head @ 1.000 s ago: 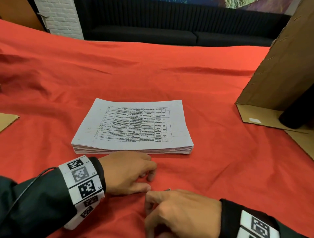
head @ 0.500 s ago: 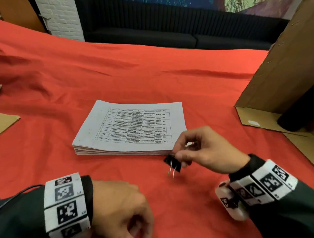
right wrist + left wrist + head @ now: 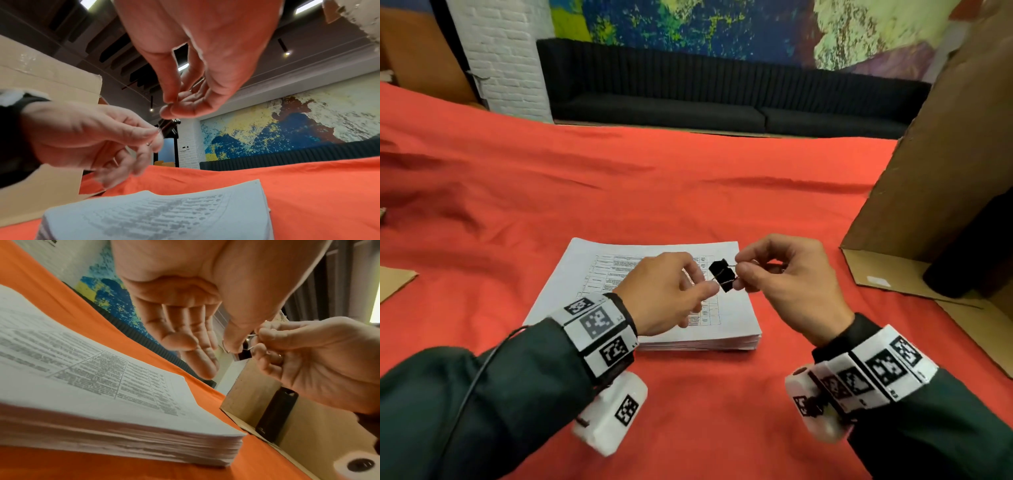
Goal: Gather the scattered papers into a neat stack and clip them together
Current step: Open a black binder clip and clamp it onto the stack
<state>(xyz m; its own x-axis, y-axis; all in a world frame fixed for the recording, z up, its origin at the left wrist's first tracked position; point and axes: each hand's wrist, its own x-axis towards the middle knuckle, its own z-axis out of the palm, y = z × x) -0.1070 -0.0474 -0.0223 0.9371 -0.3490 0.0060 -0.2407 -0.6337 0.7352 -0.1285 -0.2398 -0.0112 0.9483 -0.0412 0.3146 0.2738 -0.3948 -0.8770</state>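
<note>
Two hands meet in the air above a squared stack of papers (image 3: 640, 298) lying flat on a red cloth (image 3: 688, 192). Between them hangs a small black binder clip (image 3: 722, 275). The right hand (image 3: 787, 284) pinches its wire handles between thumb and forefinger, other fingers curled in. The left hand (image 3: 664, 294) reaches in from the opposite side, thumb and forefinger closing on a wire loop of the same clip, remaining fingers loosely extended.

The clip sits directly over the stack's right half, lifted well clear of the top sheet. Its mouth cannot be made out from here. The stack's long edges run left to right, with the near right corner (image 3: 236, 439) lying just below and toward the person from both hands; the right hand looks slightly nearer that corner. A cardboard box (image 3: 945, 205) stands well off to the right.
</note>
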